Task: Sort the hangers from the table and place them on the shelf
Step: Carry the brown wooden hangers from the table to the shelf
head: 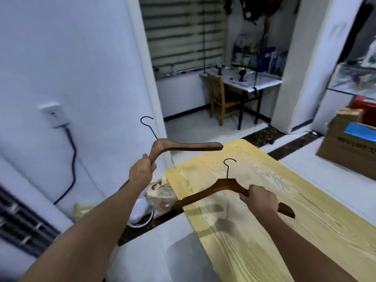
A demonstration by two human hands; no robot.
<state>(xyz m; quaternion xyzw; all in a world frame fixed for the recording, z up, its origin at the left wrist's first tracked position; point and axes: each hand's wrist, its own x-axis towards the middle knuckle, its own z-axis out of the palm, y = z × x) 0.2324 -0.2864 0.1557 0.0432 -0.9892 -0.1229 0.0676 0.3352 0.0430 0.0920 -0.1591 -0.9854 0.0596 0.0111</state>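
Note:
My left hand (141, 170) grips one arm of a dark wooden hanger (183, 146) with a black hook, held in the air left of the table's far corner. My right hand (261, 198) grips the right arm of a second dark wooden hanger (215, 190), which is lifted just above the yellow wood-grain table (284, 231); its hook points up. No shelf is in sight.
A white wall with a socket and black cable (71, 151) stands on the left. A bowl and plastic bags (150, 202) lie on the floor beside the table. A cardboard box (350, 145) sits at the right. A wooden chair (221, 98) and desk stand in the far room.

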